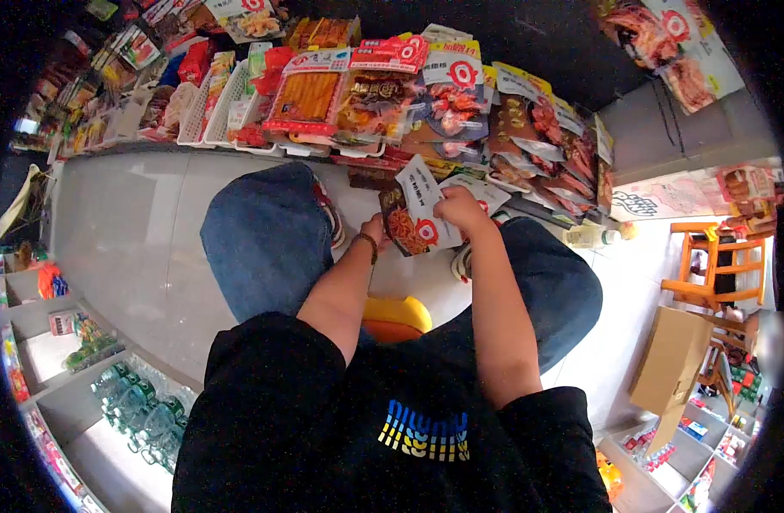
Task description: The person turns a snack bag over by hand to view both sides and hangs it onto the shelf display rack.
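A flat snack packet [406, 221], white and dark with a red round logo and a food picture, is held between my two hands above the floor. My left hand [374, 231] has its fingers closed at the packet's left edge. At the opposite edge, my right hand [462, 210] pinches the packet. Behind my right hand shows a second white packet [487, 193] with a red logo; whether the hand touches it, I cannot tell. Just beyond lie dark and white food packets [450, 107] on the low shelf.
White plastic baskets [195, 118] of packaged snacks line the shelf at the front left. A yellow stool [398, 316] is beneath me. To the right are a clear bottle [590, 237], a wooden chair [708, 295] and a cardboard box [670, 359]. Bottled drinks [144, 410] fill a compartment at left.
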Tool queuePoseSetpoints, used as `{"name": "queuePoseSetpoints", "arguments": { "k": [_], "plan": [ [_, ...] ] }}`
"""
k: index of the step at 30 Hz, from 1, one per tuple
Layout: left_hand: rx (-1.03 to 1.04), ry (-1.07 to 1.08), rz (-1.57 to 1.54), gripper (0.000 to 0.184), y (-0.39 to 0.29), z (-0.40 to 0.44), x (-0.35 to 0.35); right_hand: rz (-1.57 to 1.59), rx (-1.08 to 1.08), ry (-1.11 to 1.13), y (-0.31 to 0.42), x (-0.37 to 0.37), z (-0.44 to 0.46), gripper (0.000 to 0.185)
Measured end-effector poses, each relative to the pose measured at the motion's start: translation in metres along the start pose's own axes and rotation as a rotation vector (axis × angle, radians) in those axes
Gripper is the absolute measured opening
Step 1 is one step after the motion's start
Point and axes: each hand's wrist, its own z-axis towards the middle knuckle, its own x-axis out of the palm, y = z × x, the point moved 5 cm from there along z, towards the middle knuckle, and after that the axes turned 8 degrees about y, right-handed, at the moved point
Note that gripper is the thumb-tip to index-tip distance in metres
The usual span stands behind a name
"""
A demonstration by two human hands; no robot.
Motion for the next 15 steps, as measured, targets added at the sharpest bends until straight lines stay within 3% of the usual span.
{"name": "queuePoseSetpoints", "arguments": {
  "k": [3, 7, 9, 12, 14, 15],
  "plan": [
    [0.15, 0.15, -0.34, 0.047, -0.007, -0.002, 0.019, -0.197, -0.131, -0.012, 0.026, -0.011, -0.022, 0.025],
    [0.172, 0.264, -0.303, 0.048, -0.028, -0.03, 0.043, -0.342, -0.195, -0.039, 0.074, -0.033, -0.072, 0.025],
    [0.444, 0.125, -0.225, 0.041, -0.043, -0.049, 0.043, -0.414, -0.199, -0.066, 0.083, -0.043, -0.086, 0.025],
    [0.531, 0.159, -0.23, 0.034, -0.051, -0.007, 0.027, -0.527, -0.22, -0.12, 0.089, -0.051, -0.102, 0.024],
    [0.572, 0.491, -0.582, 0.028, -0.064, 0.014, 0.018, -0.521, -0.254, -0.159, 0.084, -0.057, -0.105, 0.023],
    [0.569, 0.213, -0.518, 0.028, -0.068, 0.014, 0.01, -0.553, -0.213, -0.174, 0.077, -0.059, -0.102, 0.023]
  ]
}}
